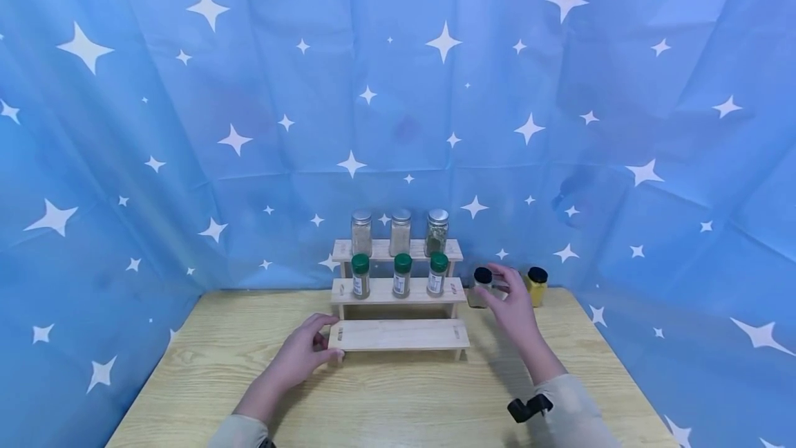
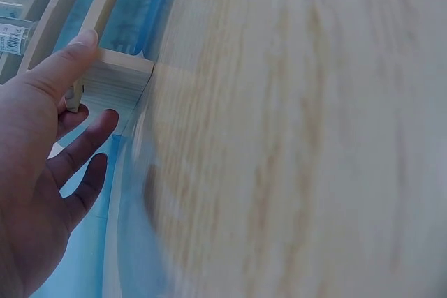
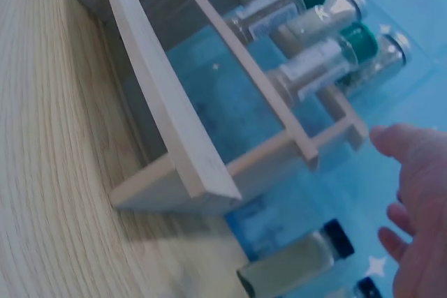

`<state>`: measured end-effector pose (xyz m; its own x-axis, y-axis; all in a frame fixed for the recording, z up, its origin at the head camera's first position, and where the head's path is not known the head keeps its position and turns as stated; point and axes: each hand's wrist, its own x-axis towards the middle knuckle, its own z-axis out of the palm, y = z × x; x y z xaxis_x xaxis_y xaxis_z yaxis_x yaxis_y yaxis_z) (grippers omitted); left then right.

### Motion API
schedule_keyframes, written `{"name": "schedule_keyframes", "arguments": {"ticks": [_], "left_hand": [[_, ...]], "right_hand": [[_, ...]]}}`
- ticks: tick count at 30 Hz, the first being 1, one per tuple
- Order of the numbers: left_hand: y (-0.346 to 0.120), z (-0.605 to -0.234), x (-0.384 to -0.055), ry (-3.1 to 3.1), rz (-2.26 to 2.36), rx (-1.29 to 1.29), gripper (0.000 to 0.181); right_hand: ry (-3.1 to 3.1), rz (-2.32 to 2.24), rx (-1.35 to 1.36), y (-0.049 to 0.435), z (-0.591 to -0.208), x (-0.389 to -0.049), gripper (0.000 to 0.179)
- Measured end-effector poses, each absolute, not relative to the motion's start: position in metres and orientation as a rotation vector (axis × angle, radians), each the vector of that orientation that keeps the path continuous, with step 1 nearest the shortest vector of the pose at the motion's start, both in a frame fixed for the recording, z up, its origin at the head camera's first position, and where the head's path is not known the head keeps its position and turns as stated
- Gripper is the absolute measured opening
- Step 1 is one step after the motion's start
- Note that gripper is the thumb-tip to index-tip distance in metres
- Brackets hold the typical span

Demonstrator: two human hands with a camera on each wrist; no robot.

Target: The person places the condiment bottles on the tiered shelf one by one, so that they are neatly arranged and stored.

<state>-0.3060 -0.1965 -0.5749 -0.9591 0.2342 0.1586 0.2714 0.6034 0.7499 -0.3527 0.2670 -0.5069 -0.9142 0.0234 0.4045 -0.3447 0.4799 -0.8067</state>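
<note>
A three-step wooden spice rack (image 1: 398, 332) stands at the back of the table. My left hand (image 1: 305, 351) pinches the left end of its lowest step, thumb on the near edge; the other fingers (image 2: 91, 176) are spread loosely in the left wrist view. Off the rack's right side, a clear jar with a black cap (image 1: 479, 296) stands on the table. My right hand (image 1: 511, 303) reaches around this jar with thumb and fingers apart. In the right wrist view a gap shows between the right hand (image 3: 422, 193) and the black-capped jar (image 3: 293, 264).
Three green-capped jars (image 1: 401, 283) stand on the middle step, and three silver-capped jars (image 1: 401, 235) on the top one. A yellow jar with a black cap (image 1: 536, 289) stands right of my right hand. Star-patterned blue cloth (image 1: 404, 123) hangs behind the wooden table (image 1: 398, 406).
</note>
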Motion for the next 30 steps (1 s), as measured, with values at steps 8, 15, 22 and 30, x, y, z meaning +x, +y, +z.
{"name": "schedule_keyframes", "arguments": {"ticks": [8, 15, 22, 30], "left_hand": [[-0.197, -0.575, -0.304, -2.78, -1.313, -0.437, 0.07], [-0.196, -0.574, -0.305, -2.773, -1.323, -0.446, 0.068], [-0.196, -0.574, -0.305, -2.776, -1.322, -0.436, 0.068], [-0.196, -0.575, -0.305, -2.77, -1.317, -0.436, 0.068]], "right_hand": [[-2.406, 1.315, 0.214, 0.274, -0.524, -0.371, 0.063], [-2.497, 1.304, 0.157, 0.275, -0.537, -0.386, 0.075], [-2.534, 1.274, 0.117, 0.273, -0.547, -0.398, 0.077], [-2.571, 1.221, 0.098, 0.267, -0.558, -0.405, 0.078]]}}
